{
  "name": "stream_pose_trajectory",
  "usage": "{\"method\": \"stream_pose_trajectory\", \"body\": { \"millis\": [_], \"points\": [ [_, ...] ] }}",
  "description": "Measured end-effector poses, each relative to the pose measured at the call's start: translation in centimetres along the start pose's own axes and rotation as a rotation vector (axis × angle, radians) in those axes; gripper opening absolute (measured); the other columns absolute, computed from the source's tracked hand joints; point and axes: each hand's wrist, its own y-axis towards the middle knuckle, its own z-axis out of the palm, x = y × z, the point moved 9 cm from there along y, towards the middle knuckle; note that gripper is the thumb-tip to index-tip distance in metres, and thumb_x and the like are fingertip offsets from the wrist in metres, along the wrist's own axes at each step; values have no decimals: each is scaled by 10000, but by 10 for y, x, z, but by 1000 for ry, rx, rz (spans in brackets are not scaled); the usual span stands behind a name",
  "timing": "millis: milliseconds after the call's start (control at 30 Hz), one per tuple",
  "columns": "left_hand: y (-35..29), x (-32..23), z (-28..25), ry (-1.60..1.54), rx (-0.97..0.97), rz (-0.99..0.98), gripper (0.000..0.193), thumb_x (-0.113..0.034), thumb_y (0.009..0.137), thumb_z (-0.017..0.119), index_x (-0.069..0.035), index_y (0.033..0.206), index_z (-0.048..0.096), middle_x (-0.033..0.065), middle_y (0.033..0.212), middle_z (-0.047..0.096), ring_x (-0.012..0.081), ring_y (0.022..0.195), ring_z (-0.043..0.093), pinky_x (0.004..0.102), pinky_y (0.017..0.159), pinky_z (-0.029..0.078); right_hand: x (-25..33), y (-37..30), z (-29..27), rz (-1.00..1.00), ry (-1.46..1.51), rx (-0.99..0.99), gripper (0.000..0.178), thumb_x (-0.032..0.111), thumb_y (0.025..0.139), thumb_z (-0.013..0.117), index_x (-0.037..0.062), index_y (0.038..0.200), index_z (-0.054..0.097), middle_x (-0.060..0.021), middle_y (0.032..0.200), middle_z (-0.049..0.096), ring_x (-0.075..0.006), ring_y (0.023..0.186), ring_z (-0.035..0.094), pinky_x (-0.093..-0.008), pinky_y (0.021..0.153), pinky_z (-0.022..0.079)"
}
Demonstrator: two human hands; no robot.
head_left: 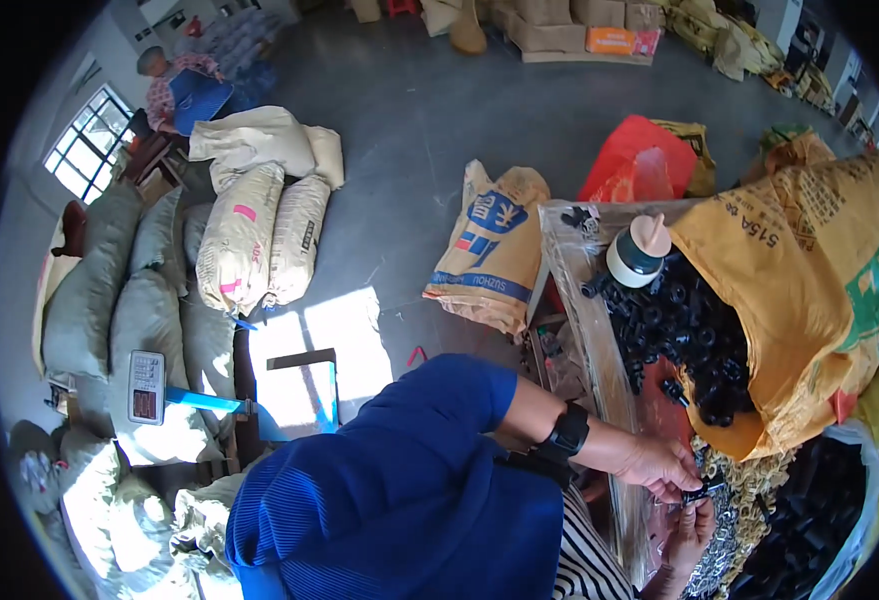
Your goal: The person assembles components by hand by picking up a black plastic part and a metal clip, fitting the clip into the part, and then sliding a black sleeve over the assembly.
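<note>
My left hand (662,466), with a black watch (567,430) on its wrist, reaches over the table's near side and pinches a small black plastic part (697,493). Just below, my right hand (691,535) has its fingertips closed on the same part. The part's exact shape is too small to tell. Beneath and beside my hands lie heaps of small silver metal pieces (711,562) and tan pieces (756,492). Further up the table, a pile of black plastic fittings (674,310) spills from the mouth of a large yellow woven sack (794,290).
A cup with a pale pink lid (639,250) stands among the fittings, near the worn wooden table edge (591,340). An open bag of black parts (819,510) is at lower right. Full sacks (239,240) and a scale (147,388) are at left. Another person (174,90) sits far back.
</note>
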Motion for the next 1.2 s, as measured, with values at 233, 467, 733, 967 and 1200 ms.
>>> {"method": "stream_pose_trajectory", "body": {
  "millis": [233,467,733,967,1200],
  "points": [
    [-3,-1,-1,18,-6,-2,166,-164,757,588,-39,858,545,6,799,540,111,786,513,262,711,442,10,-8,9,180,-55,69,125,151,817,501,40,870,520,12,729,495,-66,652,433,-184,571,366],
    [11,14,13,22,14,-1,150,-155,765,577,-44,860,547,-1,801,545,103,783,515,246,717,439,-3,-21,-15,44,11,-52,132,198,821,495,73,786,471,42,578,413,-33,491,346,-167,442,270],
    [25,24,17,13,5,-82,223,-110,796,519,2,986,490,85,890,558,174,825,557,306,763,452,-5,-35,-40,128,102,-273,72,54,808,454,40,738,449,20,577,417,-51,485,379,-180,446,308],
    [32,15,21,-60,100,-55,235,-126,814,478,-10,1018,485,124,945,555,211,904,540,309,799,440,-5,-31,-47,105,194,-259,110,111,827,475,22,766,453,8,610,430,-55,511,380,-174,464,310],
    [32,21,15,-24,33,-107,158,-109,804,500,-38,938,543,84,914,574,170,874,549,280,790,436,-6,-37,-52,98,156,-258,128,130,831,477,17,777,455,11,612,432,-52,516,385,-174,471,320]
  ]
}}
